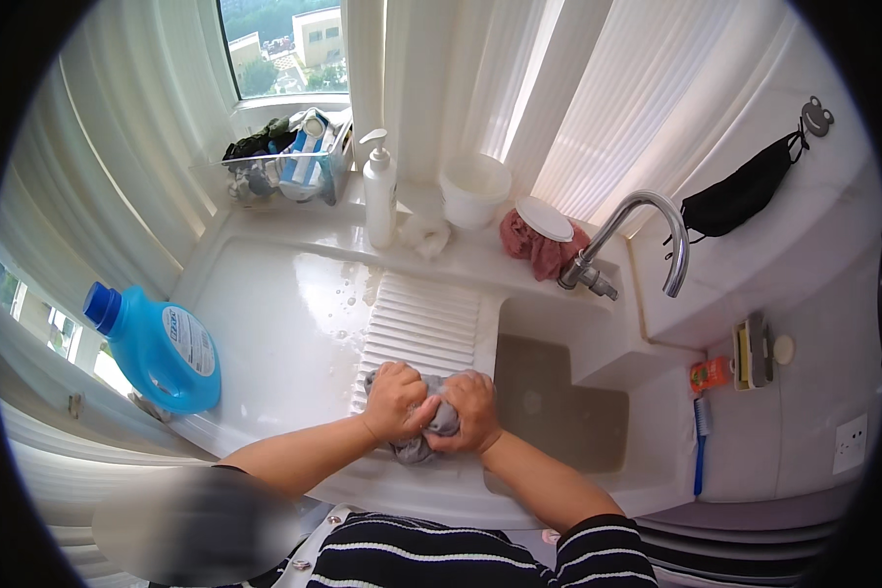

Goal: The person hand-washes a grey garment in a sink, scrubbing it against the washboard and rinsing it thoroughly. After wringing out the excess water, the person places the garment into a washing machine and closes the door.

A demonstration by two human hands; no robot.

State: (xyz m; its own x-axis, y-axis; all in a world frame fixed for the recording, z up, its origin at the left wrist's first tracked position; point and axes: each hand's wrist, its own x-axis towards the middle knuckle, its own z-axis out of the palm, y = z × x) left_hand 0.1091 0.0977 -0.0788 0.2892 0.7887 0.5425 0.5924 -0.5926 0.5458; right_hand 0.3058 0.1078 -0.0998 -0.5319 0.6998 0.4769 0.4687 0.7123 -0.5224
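Note:
A wet-looking grey cloth is bunched up between my two hands at the near end of the ribbed washboard, which is moulded into the white sink counter. My left hand grips the cloth's left side, fingers curled over it. On the other side, my right hand is closed around the cloth, its knuckles close to the left hand's. A loose part of the cloth hangs below the hands onto the ribs. Just right of my right hand lies the sink basin, with greyish water in it.
A blue detergent bottle stands at the left. Along the back are a clear bin, a white pump bottle, a white tub, a reddish cloth and a curved tap. A blue brush hangs at the right.

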